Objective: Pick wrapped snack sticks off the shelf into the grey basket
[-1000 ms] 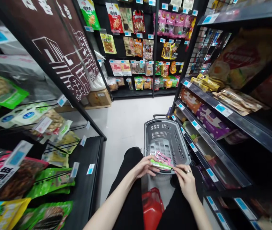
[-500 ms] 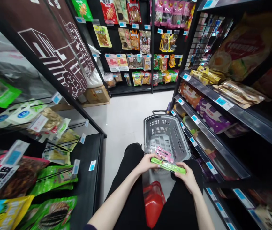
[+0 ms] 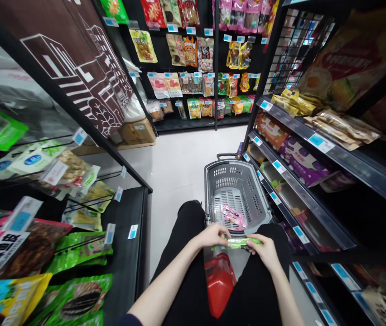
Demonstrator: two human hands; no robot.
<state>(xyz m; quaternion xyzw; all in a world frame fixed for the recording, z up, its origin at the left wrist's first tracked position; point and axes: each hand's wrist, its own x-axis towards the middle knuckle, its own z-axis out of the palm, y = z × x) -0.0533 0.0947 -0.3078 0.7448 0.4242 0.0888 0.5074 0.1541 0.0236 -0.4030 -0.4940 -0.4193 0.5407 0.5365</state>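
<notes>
A slim green snack packet (image 3: 238, 243) is stretched level between my two hands, just above my lap. My left hand (image 3: 214, 235) pinches its left end, fingers closed. On the other end, my right hand (image 3: 262, 248) is closed with the thumb on top. Beyond my hands stands a grey shopping basket (image 3: 213, 179) with slotted walls. Pink snack packets (image 3: 234, 216) lie on its floor, toward the side nearest me. Below my hands, between my legs, is a glossy red object (image 3: 220, 283) whose kind I cannot make out.
Close on my right runs a shelf unit (image 3: 301, 194) with boxed and bagged snacks. Bagged snacks hang on a rack (image 3: 125, 244) to my left. A wall display (image 3: 182, 122) stands across the aisle's end, with a cardboard box (image 3: 138, 131) beside it on the floor.
Both hands have come slightly lower and nearer to me with the green packet, which has turned level. More of the pink packets in the basket now shows.
</notes>
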